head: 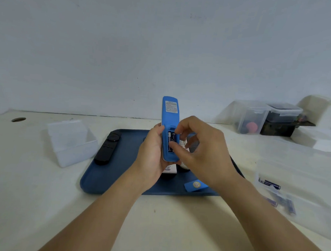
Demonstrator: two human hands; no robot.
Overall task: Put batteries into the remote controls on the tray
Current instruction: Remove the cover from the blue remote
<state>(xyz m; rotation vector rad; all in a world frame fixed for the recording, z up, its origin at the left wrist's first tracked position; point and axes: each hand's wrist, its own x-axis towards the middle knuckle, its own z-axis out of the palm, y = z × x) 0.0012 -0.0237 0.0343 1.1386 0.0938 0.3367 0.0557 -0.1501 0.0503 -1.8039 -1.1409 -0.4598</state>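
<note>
My left hand (152, 153) grips a blue remote (169, 114) upright above the dark blue tray (108, 181), back side facing me. Its battery bay is open and dark batteries (171, 139) sit inside. My right hand (198, 148) has its thumb and forefinger pinched on a battery in the bay. The blue battery cover (195, 185) lies on the tray's front right. A black remote (107, 150) lies at the tray's left side. Parts of a white remote (183, 144) and other items show behind my hands, mostly hidden.
An open clear plastic box (71, 141) stands left of the tray. At the right, a clear container (278, 190) holds several purple batteries. Lidded clear tubs (257, 116) and white boxes stand at the back right against the wall. A cable hole (18, 119) is at far left.
</note>
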